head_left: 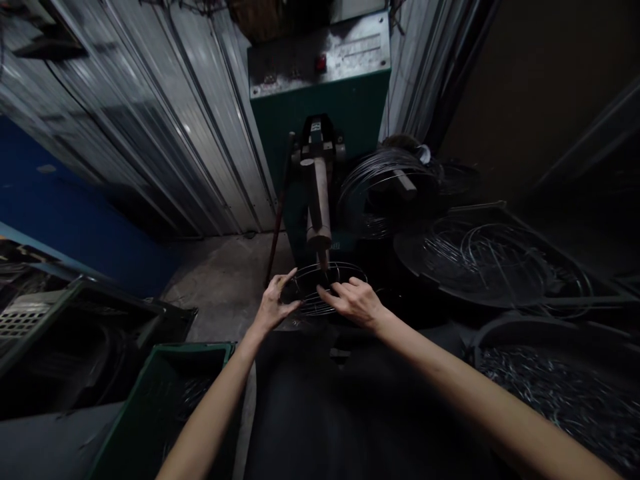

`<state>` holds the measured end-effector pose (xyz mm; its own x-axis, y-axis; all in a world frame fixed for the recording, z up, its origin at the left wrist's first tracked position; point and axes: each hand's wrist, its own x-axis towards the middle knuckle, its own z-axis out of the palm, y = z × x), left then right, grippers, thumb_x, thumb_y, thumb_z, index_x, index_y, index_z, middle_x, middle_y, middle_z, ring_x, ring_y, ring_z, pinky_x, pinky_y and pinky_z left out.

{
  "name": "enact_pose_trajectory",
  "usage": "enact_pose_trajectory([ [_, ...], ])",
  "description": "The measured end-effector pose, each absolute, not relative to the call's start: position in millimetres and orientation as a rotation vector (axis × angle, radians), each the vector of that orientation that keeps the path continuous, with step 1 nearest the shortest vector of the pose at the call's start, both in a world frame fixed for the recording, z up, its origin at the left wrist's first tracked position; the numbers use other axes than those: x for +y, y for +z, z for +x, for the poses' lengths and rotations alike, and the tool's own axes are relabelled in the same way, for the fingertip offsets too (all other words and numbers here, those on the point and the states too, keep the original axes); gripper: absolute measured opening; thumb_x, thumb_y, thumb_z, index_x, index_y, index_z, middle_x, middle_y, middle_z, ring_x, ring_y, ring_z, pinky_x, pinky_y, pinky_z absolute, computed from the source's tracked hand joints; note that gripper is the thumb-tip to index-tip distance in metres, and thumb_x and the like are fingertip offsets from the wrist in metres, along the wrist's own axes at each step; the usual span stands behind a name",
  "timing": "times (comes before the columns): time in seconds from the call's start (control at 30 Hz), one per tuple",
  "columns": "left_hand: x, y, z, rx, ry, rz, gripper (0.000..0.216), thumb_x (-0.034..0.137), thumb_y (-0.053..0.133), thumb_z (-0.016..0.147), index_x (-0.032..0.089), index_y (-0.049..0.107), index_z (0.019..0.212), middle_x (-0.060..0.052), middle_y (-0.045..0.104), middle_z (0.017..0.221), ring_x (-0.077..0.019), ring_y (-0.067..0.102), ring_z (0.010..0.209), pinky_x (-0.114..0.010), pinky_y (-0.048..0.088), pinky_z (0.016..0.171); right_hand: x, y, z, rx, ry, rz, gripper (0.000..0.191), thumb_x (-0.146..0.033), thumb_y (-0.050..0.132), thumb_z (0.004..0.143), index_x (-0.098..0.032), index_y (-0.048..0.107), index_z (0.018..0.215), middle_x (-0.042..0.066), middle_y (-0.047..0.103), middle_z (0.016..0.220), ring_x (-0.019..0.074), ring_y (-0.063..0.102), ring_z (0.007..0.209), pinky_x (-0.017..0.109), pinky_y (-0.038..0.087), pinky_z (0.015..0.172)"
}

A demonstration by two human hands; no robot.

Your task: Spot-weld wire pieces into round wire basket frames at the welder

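L hand (273, 300) is at the L edge of a round wire frame (315, 308), thumb & index parted wide, one nr the upper rim, one lower down; can't tell if it actually grips the wire. R hand (356, 301) is at the frame's R side, index stretched L across it, other fingers curled in; can't tell if anything's pinched there. Frame sits btwn both hands, its back rim right by the lower tip of a machine arm (324, 200); contact w/ the tip is unclear. Arm juts from the front of a green cabinet (270, 127), w/ a red button (321, 63) on its top panel, nr the front edge. R of the arm, a wire coil (387, 167) hangs approx. level w/ it. Further R & lower, a round tray (413, 260) carries loose wire rings (493, 250), some reaching past its R edge. Bottom R, a tub (477, 337) is full of small metal pcs (555, 393). Bottom L, a green crate (150, 377) has dark pcs inside, along its R side, partly behind the L forearm. Corrugated wall (200, 133) is behind, blue panel (65, 193) far L. Lighting's dim.
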<state>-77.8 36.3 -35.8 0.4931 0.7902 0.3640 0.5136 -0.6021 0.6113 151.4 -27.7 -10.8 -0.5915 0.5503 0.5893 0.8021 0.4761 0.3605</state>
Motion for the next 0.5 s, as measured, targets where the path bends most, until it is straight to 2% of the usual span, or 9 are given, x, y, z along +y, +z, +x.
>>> enact_pose_trajectory([
  [0.07,38.9,-41.8,-80.7,1.055,0.871,2.347,0.071,0.033,0.067,0.077,0.026,0.034,0.140,-0.006,0.050,0.116,-0.0193,0.053,0.108,-0.037,0.045,0.097,-44.0,-9.8,150.2,-2.229,-0.930,-1.143,0.039,-0.005,0.050,0.085,-0.025,0.064,0.115,0.004,0.072,0.093,0.0073,0.050,0.055,0.027,0.032,0.063],
  [0.13,40.7,-49.7,-83.1,1.007,0.872,2.382,0.077,0.038,0.066,0.078,0.025,0.027,0.142,-0.009,0.048,0.122,-0.0218,0.051,0.114,-0.041,0.043,0.099,-71.9,-13.9,158.4,-2.114,-0.888,-1.241,0.041,-0.009,0.050,0.087,-0.027,0.060,0.123,0.005,0.068,0.114,0.0073,0.055,0.062,0.026,0.034,0.064],
  [0.17,41.3,-53.7,-83.4,0.982,0.894,2.393,0.080,0.041,0.066,0.077,0.025,0.024,0.144,-0.010,0.047,0.124,-0.0233,0.050,0.114,-0.043,0.044,0.099,-88.8,-18.5,167.1,-2.053,-0.823,-1.333,0.040,-0.012,0.051,0.088,-0.029,0.059,0.124,0.005,0.066,0.118,0.0077,0.057,0.067,0.026,0.035,0.064],
  [0.23,43.9,-60.9,-81.0,0.952,0.949,2.403,0.084,0.046,0.067,0.074,0.026,0.023,0.143,-0.009,0.050,0.120,-0.0257,0.053,0.109,-0.048,0.047,0.093,-126.1,-33.0,194.4,-1.897,-0.609,-1.628,0.035,-0.019,0.050,0.091,-0.029,0.059,0.123,0.003,0.068,0.114,0.0097,0.062,0.078,0.024,0.039,0.066],
  [0.3,49.3,-65.7,-74.4,1.015,1.069,2.341,0.081,0.049,0.070,0.070,0.030,0.031,0.138,-0.007,0.052,0.117,-0.0264,0.056,0.101,-0.050,0.051,0.087,-168.5,-52.2,232.7,-1.612,-0.330,-2.075,0.031,-0.028,0.046,0.092,-0.027,0.062,0.119,0.003,0.069,0.110,0.0126,0.064,0.088,0.022,0.043,0.072],
  [0.4,52.8,-64.3,-62.2,1.057,1.162,2.200,0.072,0.050,0.073,0.067,0.032,0.041,0.129,0.000,0.057,0.109,-0.0251,0.060,0.095,-0.046,0.053,0.082,-242.7,-77.1,291.9,-1.103,-0.034,-2.629,0.032,-0.034,0.042,0.092,-0.022,0.065,0.111,0.004,0.070,0.106,0.0176,0.066,0.089,0.027,0.048,0.078],
  [0.5,38.9,-54.3,-54.6,0.889,1.027,2.115,0.054,0.051,0.062,0.076,0.030,0.044,0.123,0.003,0.062,0.094,-0.0238,0.063,0.095,-0.038,0.054,0.071,-313.2,-89.5,329.2,-0.883,0.060,-2.858,0.033,-0.035,0.041,0.090,-0.021,0.064,0.109,0.007,0.071,0.100,0.0219,0.067,0.086,0.031,0.049,0.076],
])
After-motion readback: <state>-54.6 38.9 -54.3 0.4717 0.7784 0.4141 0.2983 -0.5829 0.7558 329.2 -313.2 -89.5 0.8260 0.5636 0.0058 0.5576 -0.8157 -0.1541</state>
